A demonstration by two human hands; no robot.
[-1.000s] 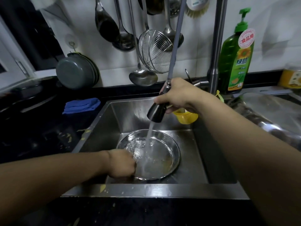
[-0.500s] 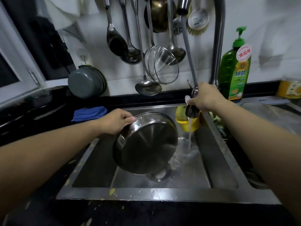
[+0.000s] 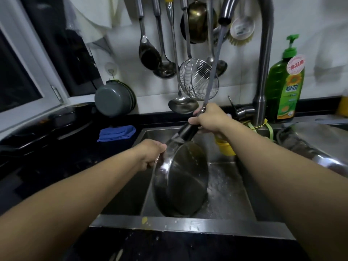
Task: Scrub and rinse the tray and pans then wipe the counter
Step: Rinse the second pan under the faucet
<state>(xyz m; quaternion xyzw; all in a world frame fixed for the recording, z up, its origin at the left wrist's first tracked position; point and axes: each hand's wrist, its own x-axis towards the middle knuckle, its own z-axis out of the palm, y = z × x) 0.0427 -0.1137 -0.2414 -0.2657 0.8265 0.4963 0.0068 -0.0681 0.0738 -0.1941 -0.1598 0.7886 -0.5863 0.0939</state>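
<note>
In the head view, the left hand (image 3: pixel 150 154) gripped the upper left rim of a round steel pan (image 3: pixel 181 180), which was tipped on edge over the steel sink (image 3: pixel 188 226) at the centre of the frame, its underside facing the camera. The right hand (image 3: pixel 211 119) was curled round the black pull-out spray head (image 3: pixel 186 131), whose water struck the pan's top edge. A green dish soap bottle (image 3: pixel 285 87) stood at the right, a blue cloth (image 3: pixel 116 132) lay on the dark surface (image 3: pixel 47 166) at the left.
</note>
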